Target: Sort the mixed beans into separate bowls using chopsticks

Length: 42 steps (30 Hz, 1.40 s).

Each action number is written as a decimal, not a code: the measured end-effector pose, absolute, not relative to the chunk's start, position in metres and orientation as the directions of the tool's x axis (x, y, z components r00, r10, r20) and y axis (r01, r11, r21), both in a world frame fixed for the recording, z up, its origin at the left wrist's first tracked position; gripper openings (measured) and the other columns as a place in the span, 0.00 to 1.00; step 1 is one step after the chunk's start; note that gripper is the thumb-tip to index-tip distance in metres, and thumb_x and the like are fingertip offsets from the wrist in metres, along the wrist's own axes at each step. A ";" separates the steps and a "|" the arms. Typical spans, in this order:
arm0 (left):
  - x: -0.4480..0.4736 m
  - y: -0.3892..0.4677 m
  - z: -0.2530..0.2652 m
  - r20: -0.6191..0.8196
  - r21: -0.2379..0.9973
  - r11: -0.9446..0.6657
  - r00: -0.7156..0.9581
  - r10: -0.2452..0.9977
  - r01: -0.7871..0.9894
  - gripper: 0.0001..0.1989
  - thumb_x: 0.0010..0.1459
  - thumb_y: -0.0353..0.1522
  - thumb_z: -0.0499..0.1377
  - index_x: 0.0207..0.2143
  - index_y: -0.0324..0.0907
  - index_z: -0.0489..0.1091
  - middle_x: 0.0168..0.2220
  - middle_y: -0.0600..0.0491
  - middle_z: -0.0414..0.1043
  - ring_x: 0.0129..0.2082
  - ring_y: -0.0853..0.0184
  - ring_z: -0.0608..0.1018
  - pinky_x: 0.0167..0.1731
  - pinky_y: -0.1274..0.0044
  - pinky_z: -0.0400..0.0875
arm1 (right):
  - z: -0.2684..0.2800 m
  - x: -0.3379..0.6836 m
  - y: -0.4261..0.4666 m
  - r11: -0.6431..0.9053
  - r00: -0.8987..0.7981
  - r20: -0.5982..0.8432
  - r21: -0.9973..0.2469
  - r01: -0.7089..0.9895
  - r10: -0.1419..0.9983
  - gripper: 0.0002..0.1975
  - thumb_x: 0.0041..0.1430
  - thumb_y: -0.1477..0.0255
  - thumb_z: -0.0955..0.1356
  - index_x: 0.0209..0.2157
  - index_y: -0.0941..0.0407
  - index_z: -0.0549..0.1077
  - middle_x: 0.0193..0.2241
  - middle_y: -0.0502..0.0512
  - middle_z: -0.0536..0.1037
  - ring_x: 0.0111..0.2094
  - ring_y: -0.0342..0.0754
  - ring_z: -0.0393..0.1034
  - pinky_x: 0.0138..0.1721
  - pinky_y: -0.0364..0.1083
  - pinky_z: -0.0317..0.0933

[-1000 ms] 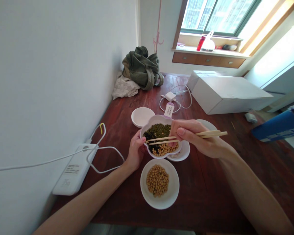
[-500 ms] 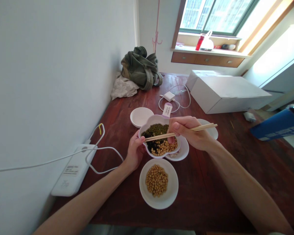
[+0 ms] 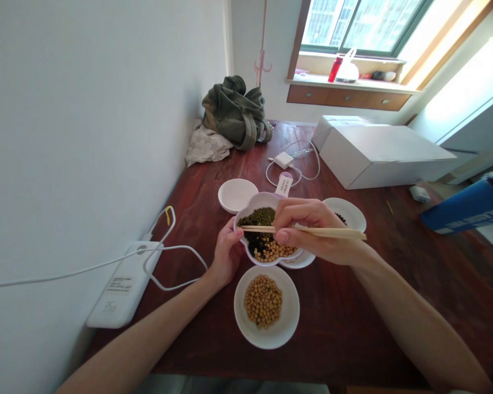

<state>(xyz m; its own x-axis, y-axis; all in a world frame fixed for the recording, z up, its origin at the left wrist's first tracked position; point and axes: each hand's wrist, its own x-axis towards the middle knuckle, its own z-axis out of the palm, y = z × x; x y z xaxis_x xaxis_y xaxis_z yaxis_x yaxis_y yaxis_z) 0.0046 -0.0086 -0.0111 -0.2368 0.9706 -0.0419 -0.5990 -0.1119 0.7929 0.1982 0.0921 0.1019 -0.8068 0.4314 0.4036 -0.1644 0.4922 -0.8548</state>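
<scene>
My left hand grips the left rim of a scalloped white bowl with a lilac edge and a labelled handle. Inside it lie green beans, dark beans and yellow soybeans. Wooden chopsticks are pinched in my right hand; their tips reach over the scalloped bowl near my left thumb. That hand covers the bowl's right part. Closer to me, a round white bowl holds soybeans.
Around the scalloped bowl stand a white bowl at back left, one with dark beans at right, and one partly beneath. A power strip, charger, green bag, white box and blue object lie farther out.
My right hand has turned and shifted slightly right and down, bringing the chopsticks nearly level, tips a little higher. Dark beans show in the right bowl. My left hand keeps its place.
</scene>
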 end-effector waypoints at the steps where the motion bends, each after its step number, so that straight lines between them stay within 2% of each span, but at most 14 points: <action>1: 0.005 -0.009 -0.010 -0.047 0.797 -0.108 -0.240 0.970 -0.594 0.26 0.57 0.44 0.74 0.53 0.40 0.80 0.43 0.48 0.87 0.44 0.50 0.88 0.46 0.63 0.84 | 0.100 0.195 0.090 0.524 -0.788 0.434 -0.835 -0.169 0.438 0.13 0.70 0.67 0.78 0.32 0.57 0.81 0.33 0.50 0.78 0.33 0.40 0.72 0.34 0.41 0.64; 6: 0.005 -0.008 -0.010 -0.061 0.793 -0.107 -0.252 0.966 -0.600 0.24 0.57 0.43 0.73 0.52 0.41 0.80 0.43 0.49 0.87 0.45 0.51 0.88 0.47 0.63 0.84 | 0.096 0.188 0.088 0.681 -0.686 0.550 -0.724 -0.108 0.476 0.09 0.75 0.72 0.73 0.37 0.57 0.82 0.36 0.52 0.81 0.37 0.43 0.75 0.41 0.43 0.68; 10: 0.005 -0.008 -0.012 -0.071 0.786 -0.095 -0.241 0.968 -0.611 0.25 0.58 0.43 0.73 0.53 0.41 0.80 0.45 0.47 0.87 0.49 0.47 0.88 0.49 0.60 0.84 | 0.100 0.194 0.089 0.701 -0.715 0.531 -0.708 -0.080 0.454 0.10 0.77 0.72 0.71 0.37 0.57 0.80 0.34 0.51 0.81 0.34 0.42 0.74 0.37 0.43 0.66; 13: 0.006 -0.009 -0.011 -0.062 0.787 -0.098 -0.235 0.970 -0.610 0.26 0.58 0.44 0.73 0.55 0.40 0.80 0.49 0.45 0.87 0.50 0.45 0.87 0.50 0.58 0.84 | 0.104 0.197 0.085 0.652 -0.696 0.499 -0.756 -0.058 0.517 0.14 0.78 0.71 0.69 0.33 0.57 0.79 0.30 0.50 0.80 0.31 0.42 0.73 0.32 0.43 0.64; 16: 0.006 -0.010 -0.009 -0.078 0.790 -0.076 -0.223 0.972 -0.608 0.28 0.57 0.45 0.73 0.56 0.40 0.79 0.49 0.45 0.87 0.51 0.44 0.87 0.50 0.57 0.84 | 0.104 0.196 0.080 0.580 -0.677 0.461 -0.812 -0.062 0.574 0.14 0.79 0.70 0.69 0.35 0.57 0.80 0.30 0.50 0.81 0.31 0.42 0.76 0.31 0.42 0.67; 23: 0.005 -0.009 -0.010 -0.074 0.784 -0.080 -0.221 0.972 -0.616 0.28 0.57 0.45 0.74 0.56 0.41 0.79 0.48 0.45 0.87 0.52 0.45 0.87 0.50 0.59 0.84 | 0.097 0.190 0.082 0.553 -0.668 0.449 -0.830 -0.066 0.594 0.15 0.78 0.67 0.71 0.34 0.56 0.81 0.31 0.52 0.84 0.31 0.43 0.78 0.33 0.43 0.70; 30: 0.006 -0.009 -0.012 -0.052 0.796 -0.101 -0.234 0.971 -0.597 0.26 0.59 0.45 0.73 0.54 0.41 0.79 0.48 0.46 0.87 0.49 0.48 0.87 0.48 0.62 0.84 | 0.101 0.193 0.085 0.426 -0.663 0.348 -0.903 -0.048 0.663 0.16 0.73 0.60 0.75 0.34 0.56 0.83 0.30 0.53 0.84 0.30 0.46 0.82 0.31 0.42 0.77; 34: 0.006 -0.009 -0.011 -0.049 0.801 -0.100 -0.232 0.972 -0.590 0.26 0.59 0.45 0.72 0.55 0.41 0.78 0.48 0.46 0.87 0.47 0.49 0.88 0.46 0.62 0.85 | 0.102 0.196 0.084 0.495 -0.667 0.370 -0.869 -0.002 0.646 0.15 0.74 0.62 0.74 0.34 0.56 0.83 0.31 0.54 0.85 0.30 0.47 0.82 0.30 0.43 0.74; 42: 0.006 -0.009 -0.009 -0.062 0.792 -0.109 -0.257 0.964 -0.600 0.25 0.58 0.45 0.73 0.53 0.41 0.78 0.47 0.46 0.87 0.48 0.49 0.88 0.47 0.62 0.85 | 0.113 0.198 0.072 0.735 -0.654 0.525 -0.674 0.072 0.545 0.12 0.75 0.73 0.72 0.33 0.55 0.81 0.30 0.50 0.84 0.29 0.43 0.76 0.31 0.44 0.66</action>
